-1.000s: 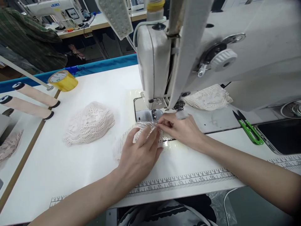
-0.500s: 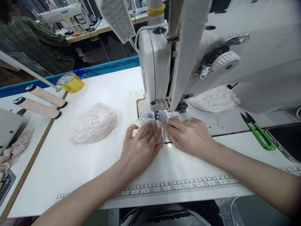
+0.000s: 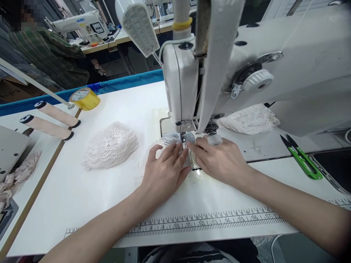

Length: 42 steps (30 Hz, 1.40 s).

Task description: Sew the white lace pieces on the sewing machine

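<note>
A white lace piece (image 3: 170, 141) lies under the presser foot (image 3: 182, 137) of a sewing machine (image 3: 181, 84), mostly covered by my fingers. My left hand (image 3: 163, 168) is closed over its near left part, fingers bent and tips pressing the lace just in front of the foot. From the right, my right hand (image 3: 223, 157) grips the lace edge beside the needle area, its index finger reaching toward the foot. What lies under both palms is hidden. A stack of lace pieces (image 3: 111, 146) sits left of my left hand. More lace (image 3: 251, 118) rests behind my right hand, under the machine arm.
Green thread snips (image 3: 304, 160) lie at the right by a dark phone (image 3: 333, 164). Yellow tape (image 3: 85, 99) and thread cones (image 3: 46, 127) are at the left. A printed ruler (image 3: 203, 223) runs along the front edge. Another person (image 3: 49, 54) is behind the table.
The camera view has shifted slightly, so the scene sits a little lower. Both hands stay on the lace by the presser foot, with almost no visible movement.
</note>
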Motion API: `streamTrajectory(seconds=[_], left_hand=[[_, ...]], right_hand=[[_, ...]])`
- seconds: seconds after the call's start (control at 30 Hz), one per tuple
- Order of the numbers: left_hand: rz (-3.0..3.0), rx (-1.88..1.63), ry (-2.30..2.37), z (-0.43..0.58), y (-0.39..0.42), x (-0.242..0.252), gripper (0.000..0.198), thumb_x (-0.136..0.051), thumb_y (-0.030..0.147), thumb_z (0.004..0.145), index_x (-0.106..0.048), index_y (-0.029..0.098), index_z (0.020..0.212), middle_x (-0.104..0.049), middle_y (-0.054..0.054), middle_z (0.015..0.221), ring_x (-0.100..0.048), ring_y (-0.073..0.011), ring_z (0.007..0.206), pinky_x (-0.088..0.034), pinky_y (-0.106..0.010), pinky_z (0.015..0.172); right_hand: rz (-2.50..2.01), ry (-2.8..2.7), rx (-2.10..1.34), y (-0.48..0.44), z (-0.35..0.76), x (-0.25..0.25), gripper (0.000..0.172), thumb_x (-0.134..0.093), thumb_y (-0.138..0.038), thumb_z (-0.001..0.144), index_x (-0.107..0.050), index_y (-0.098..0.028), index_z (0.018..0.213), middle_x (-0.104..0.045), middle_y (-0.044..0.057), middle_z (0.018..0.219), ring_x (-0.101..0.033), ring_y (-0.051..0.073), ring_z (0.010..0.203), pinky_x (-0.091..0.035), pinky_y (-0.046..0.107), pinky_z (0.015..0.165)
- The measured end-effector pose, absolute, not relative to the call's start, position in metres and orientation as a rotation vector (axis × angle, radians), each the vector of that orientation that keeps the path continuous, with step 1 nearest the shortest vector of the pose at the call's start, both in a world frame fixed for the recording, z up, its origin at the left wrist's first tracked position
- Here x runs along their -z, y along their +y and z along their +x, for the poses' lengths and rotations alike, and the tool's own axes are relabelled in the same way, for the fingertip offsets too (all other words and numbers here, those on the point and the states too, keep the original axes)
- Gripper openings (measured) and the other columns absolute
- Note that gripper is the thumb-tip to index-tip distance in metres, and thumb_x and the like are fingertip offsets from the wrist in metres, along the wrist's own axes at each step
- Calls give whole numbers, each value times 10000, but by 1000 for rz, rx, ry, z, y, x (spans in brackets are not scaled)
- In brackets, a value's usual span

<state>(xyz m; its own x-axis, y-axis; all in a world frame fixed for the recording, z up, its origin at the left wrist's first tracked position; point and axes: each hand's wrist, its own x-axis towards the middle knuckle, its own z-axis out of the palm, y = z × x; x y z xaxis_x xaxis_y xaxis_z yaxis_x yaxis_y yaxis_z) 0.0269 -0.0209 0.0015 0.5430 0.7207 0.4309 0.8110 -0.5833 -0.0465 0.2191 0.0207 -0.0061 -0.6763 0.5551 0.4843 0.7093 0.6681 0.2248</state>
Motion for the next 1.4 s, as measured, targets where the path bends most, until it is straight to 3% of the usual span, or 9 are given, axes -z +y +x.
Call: streamTrajectory(seconds=[0.6,0.93,1.07,1.17,1.27,1.4], left_hand=[[-2521,562,-1318,26,-17,1,317,-476,322,982,-611,163,1221,-668,-114,1219,-604,-233,1154,-320,-471,1028],[-2552,525,-1288,22,-17,-3,387,-491,379,969,-557,151,1274,-635,-129,1268,-578,-261,1183,-360,-481,1037],[-2666,453,-1267,20,-27,-15,267,-576,297,884,-604,117,1080,-677,-98,1039,-622,-241,953,-506,-361,773],[-2682,277,-1358,20,-31,-20,119,-567,133,790,-587,144,906,-632,-69,911,-579,-222,811,-467,-314,587],[-2612,228,-1372,20,-28,-18,180,-500,9,753,-548,164,831,-612,-51,854,-548,-201,756,-403,-288,522],[-2590,470,-1503,18,-17,-15,184,-418,19,836,-500,181,802,-570,-14,735,-499,-163,650,-379,-278,540]], right_hand=[[-1046,-2554,697,21,217,2,295,-505,-115,864,-700,-140,1085,-717,99,887,-560,179,716,-248,324,554],[-951,-2512,558,22,221,-1,257,-495,-124,906,-703,-142,1055,-723,69,900,-567,169,722,-294,318,592],[-705,-2524,343,22,224,-2,262,-477,-70,900,-687,-144,1037,-721,41,1048,-600,155,803,-361,299,639],[-655,-2527,174,22,224,-1,265,-469,-49,872,-685,-139,995,-726,37,1017,-615,162,843,-404,297,683],[-664,-2501,44,23,224,0,280,-472,-72,836,-676,-137,1015,-716,56,1051,-622,180,859,-431,319,723],[-708,-2495,-32,24,221,1,241,-512,-180,853,-670,-135,1029,-714,79,1031,-622,206,846,-446,347,719]])
